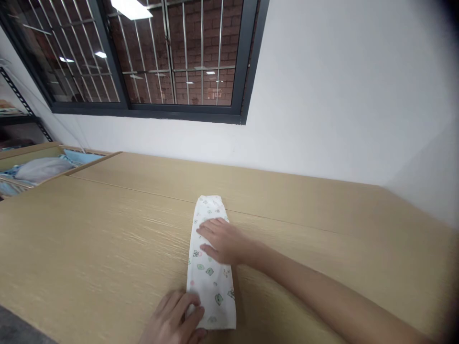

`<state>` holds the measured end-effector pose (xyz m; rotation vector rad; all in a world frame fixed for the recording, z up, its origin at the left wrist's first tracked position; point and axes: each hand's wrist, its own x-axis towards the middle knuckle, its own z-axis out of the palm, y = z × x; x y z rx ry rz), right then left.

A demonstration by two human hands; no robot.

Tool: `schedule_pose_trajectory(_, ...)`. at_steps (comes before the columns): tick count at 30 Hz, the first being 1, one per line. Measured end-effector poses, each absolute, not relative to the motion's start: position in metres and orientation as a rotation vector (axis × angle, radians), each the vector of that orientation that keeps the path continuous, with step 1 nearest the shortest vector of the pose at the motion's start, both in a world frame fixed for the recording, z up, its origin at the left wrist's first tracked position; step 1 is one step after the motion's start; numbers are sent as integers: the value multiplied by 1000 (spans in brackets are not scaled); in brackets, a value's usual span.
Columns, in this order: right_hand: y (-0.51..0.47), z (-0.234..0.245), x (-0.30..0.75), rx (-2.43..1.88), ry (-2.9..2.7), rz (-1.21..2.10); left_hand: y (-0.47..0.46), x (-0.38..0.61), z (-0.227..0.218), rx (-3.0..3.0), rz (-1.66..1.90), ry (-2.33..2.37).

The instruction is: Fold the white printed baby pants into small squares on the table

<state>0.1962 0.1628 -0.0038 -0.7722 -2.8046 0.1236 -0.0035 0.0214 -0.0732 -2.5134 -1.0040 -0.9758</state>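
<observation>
A long, narrow piece of folded white cloth [215, 291], printed with small green and pink figures, lies on the wooden tabletop and points away from me. My right hand [224, 241] rests flat on its upper half, fingers stretched out to the left. At the near left corner of the cloth is my left hand [175, 317], its fingers bent and closed on the edge. Part of the left fingertips' contact with the cloth is hidden.
The light wood tabletop [107, 239] has a seam across it and meets a white wall [322, 95]. A barred window [179, 62] is above. At the far left stands a wooden bin [95, 162] holding blue cloth and a pale bundle [45, 169], near a dark shelf rack [21, 95].
</observation>
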Motion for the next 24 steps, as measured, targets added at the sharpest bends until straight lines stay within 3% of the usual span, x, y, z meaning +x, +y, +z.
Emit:
schedule_pose_trajectory(4,92,6,218,-833,-2824,398,19,-2,-68,-2558,-877,-1009)
schedule_pose_trajectory(8,50,-10,234,-896,-2791,460,19,3,-77,-2541,-790,-1021)
schedule_pose_trajectory(18,28,-76,229,-782,-2559,-469,26,5,-90,-2593,-604,-1139)
schedule_pose_trajectory(24,16,-72,228,-727,-2410,-510,19,-4,-62,-2927,-689,-1324)
